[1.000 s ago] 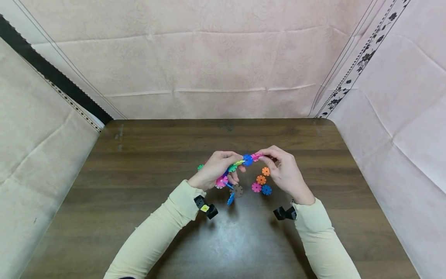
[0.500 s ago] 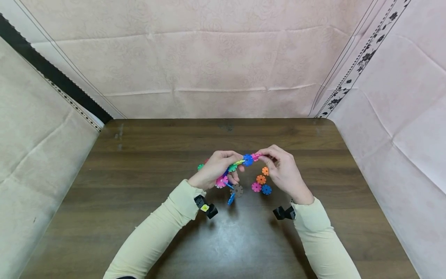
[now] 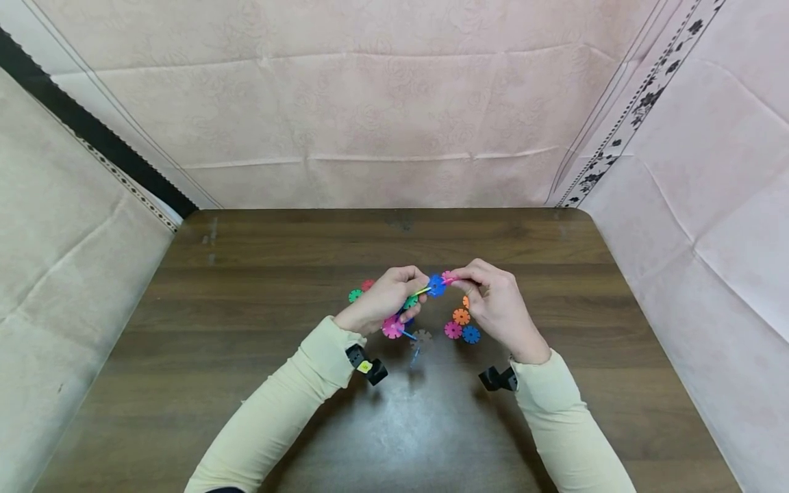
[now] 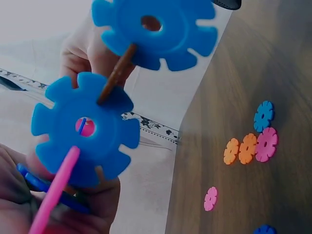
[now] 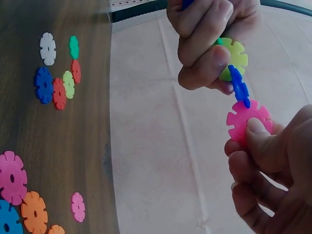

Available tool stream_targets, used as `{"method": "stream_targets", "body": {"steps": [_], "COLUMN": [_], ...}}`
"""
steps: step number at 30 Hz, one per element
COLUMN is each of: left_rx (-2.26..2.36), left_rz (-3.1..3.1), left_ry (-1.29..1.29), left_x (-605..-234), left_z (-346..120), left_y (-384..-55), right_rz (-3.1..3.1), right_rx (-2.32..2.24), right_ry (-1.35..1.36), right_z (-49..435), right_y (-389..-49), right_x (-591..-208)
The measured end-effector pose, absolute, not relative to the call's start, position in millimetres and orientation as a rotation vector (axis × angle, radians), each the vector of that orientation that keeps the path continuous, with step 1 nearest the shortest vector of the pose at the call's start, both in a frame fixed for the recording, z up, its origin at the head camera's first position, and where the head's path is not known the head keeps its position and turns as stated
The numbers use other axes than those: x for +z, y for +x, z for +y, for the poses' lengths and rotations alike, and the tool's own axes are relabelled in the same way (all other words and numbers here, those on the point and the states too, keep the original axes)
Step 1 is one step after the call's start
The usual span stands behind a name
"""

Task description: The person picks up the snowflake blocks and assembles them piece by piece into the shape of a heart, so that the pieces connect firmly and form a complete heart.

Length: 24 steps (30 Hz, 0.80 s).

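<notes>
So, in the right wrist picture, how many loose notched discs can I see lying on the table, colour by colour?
White disc: 1
Green disc: 1
Lime disc: 1
Red discs: 2
Blue discs: 2
Pink discs: 2
Orange discs: 2, one partly cut off by the picture's bottom edge
Total: 11

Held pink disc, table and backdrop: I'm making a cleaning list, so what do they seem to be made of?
Held pink disc: likely plastic, smooth and satiny, judging by its even colour and clean-cut notches.
Table: wood or wood-look laminate, low sheen; grain and a soft glare show, but not which it is.
Backdrop: matte cloth, or perhaps thin vinyl, given fold creases.
</notes>
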<state>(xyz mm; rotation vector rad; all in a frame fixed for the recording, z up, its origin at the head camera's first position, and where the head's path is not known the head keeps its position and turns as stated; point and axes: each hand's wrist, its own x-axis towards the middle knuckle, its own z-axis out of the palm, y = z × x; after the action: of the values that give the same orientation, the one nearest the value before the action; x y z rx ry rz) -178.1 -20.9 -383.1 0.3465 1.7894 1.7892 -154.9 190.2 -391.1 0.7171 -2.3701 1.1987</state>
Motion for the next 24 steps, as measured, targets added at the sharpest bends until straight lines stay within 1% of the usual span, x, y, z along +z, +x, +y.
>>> {"method": "stream_targets", "body": {"steps": [8, 15, 24], "left_rx": [1.773, 1.877, 1.949], "left_rz": [1.782, 1.667, 1.656], "left_ry": [0.349, 0.371, 0.365], "left_x": [-378, -379, -380], "left_z": [-19, -23, -33], "left_y": [-178, -180, -184], "right_rz": [-2.382, -2.365, -2.299], "right_rx": [1.175, 1.288, 1.34], "right_ry": [0.724, 0.68, 0.564], "right_z": [186, 188, 195], "right_y": [-154, -154, -154], "right_x": [-388, -393, -398]}}
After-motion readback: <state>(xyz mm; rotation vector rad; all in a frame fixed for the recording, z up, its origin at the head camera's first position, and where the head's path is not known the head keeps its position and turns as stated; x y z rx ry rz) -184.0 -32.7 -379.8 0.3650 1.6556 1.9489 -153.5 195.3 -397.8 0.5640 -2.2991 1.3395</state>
